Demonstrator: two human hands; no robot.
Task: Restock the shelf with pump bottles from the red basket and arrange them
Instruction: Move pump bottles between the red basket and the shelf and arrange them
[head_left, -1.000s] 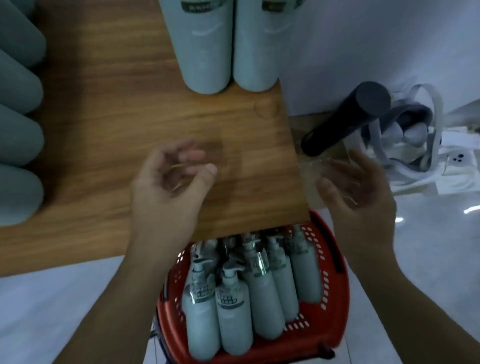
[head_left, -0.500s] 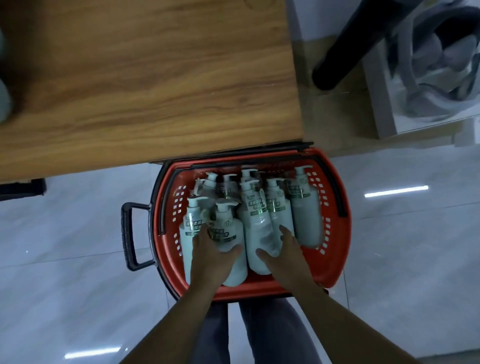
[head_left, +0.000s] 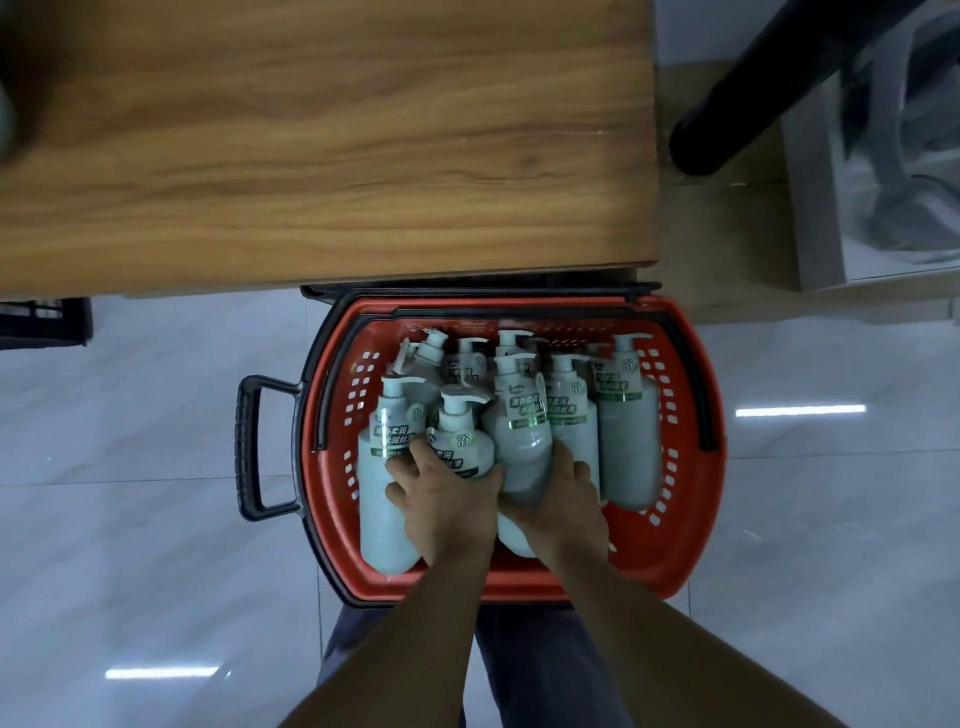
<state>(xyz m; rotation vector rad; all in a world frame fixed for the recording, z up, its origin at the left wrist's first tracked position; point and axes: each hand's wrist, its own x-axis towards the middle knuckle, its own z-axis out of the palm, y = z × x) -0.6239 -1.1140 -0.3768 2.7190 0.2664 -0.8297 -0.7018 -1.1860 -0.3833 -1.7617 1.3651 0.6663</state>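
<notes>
Roughly eight pump bottles (head_left: 626, 431), labels reading 清香柔润, lie in the red basket (head_left: 691, 467) at six o'clock below the shelf (head_left: 322, 135). Left hand (head_left: 447, 506) fingers clamp one bottle (head_left: 460, 441); right hand (head_left: 566, 506) fingers clamp another (head_left: 522, 447).

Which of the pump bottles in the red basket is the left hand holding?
The left hand grips the second bottle from the left in the near row, its pump head lowest in view. The leftmost bottle lies beside it, ungripped.

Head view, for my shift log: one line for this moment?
left hand grips pump bottle | right hand grips pump bottle | both in red basket
</notes>
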